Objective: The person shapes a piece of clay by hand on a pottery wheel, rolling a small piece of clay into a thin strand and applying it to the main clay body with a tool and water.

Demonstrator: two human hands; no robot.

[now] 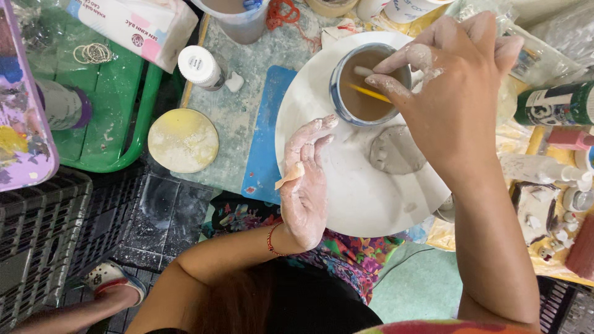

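My left hand (306, 179), dusted with white clay, lies palm up at the left rim of a round white board (356, 198), and a small tan scrap of clay (291, 176) rests against its fingers. My right hand (448, 86) reaches over a blue-rimmed cup (346, 99) of brown muddy water, fingertips dipped at its edge. A yellow-handled tool (369, 93) and a white stick (364, 71) stand in the cup. A flattened grey clay slab (396, 151) lies on the board just below the cup.
A blue mat (265, 133) lies under the board's left side. A yellowish round disc (183, 140), a white-capped bottle (199, 67), a green tray (108, 124), a paint-smeared palette (21, 130) and a tissue pack (139, 25) sit left. A green bottle (554, 105) and small figurines (538, 213) sit right.
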